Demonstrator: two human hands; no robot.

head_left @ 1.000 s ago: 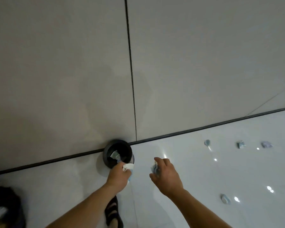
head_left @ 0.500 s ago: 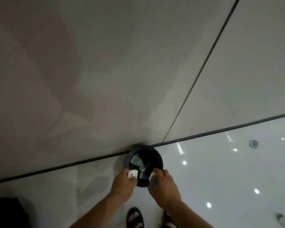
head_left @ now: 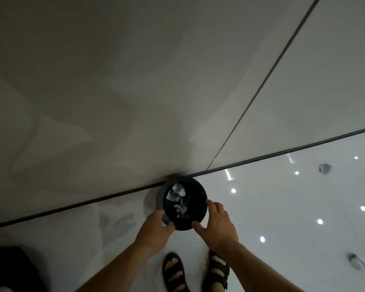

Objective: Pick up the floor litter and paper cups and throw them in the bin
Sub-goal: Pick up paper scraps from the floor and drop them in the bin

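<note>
- Bin (head_left: 160, 199) stands upright on the white floor (head_left: 282, 218) against the wall (head_left: 114, 81), round mouth facing up; crumpled paper (head_left: 178, 192) lies inside
- left hand (head_left: 156, 227) and right hand (head_left: 218, 224) grip its near rim, one each side
- loose litter (head_left: 325, 168) lies well to the right

bin (head_left: 160, 200) mouth: open from above | wall (head_left: 114, 91): close behind | floor (head_left: 261, 207): open rightward
</note>
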